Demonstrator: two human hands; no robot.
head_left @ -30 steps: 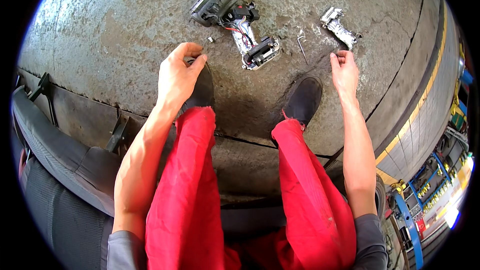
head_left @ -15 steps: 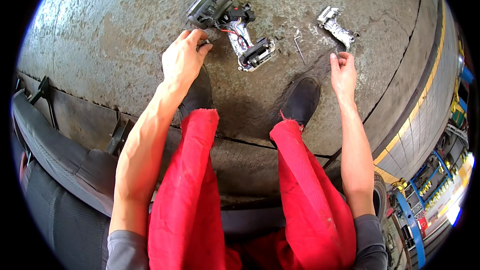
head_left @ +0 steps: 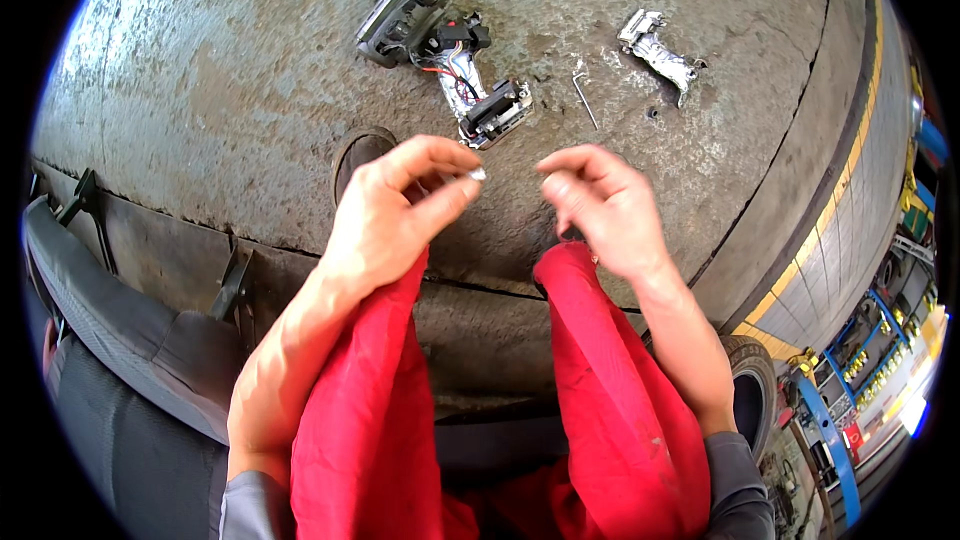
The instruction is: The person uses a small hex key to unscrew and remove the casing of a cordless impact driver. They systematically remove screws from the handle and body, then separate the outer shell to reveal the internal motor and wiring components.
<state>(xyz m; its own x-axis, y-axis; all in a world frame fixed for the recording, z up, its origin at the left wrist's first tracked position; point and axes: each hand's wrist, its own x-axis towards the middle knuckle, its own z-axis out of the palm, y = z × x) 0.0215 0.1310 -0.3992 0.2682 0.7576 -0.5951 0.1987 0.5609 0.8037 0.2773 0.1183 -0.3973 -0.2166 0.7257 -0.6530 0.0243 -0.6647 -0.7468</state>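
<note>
Above my lap, my left hand (head_left: 405, 205) pinches a small whitish, shiny piece (head_left: 478, 174) between thumb and fingertips. A short gap to the right, my right hand (head_left: 605, 210) has its thumb and fingers drawn together; what they hold, if anything, is hidden. On the floor beyond lies an opened power tool with a dark grey head (head_left: 405, 18), bared coloured wires and a worn silver handle half (head_left: 460, 80) ending in a black base (head_left: 495, 112). Farther right lies the separate handle shell (head_left: 660, 58), with an L-shaped hex key (head_left: 584, 100) between the two.
A small dark bit (head_left: 652, 112) lies on the stained concrete floor (head_left: 240, 90) near the handle shell. My shoe (head_left: 360, 155) and red trouser legs (head_left: 365, 390) are below. A dark seat (head_left: 130, 360) stands at left, a tyre (head_left: 752, 385) and a blue rack (head_left: 870, 340) at right.
Both hands have come back from the floor and inward, toward each other above my knees. A whitish piece now shows at the left fingertips. The tool parts stay on the floor.
</note>
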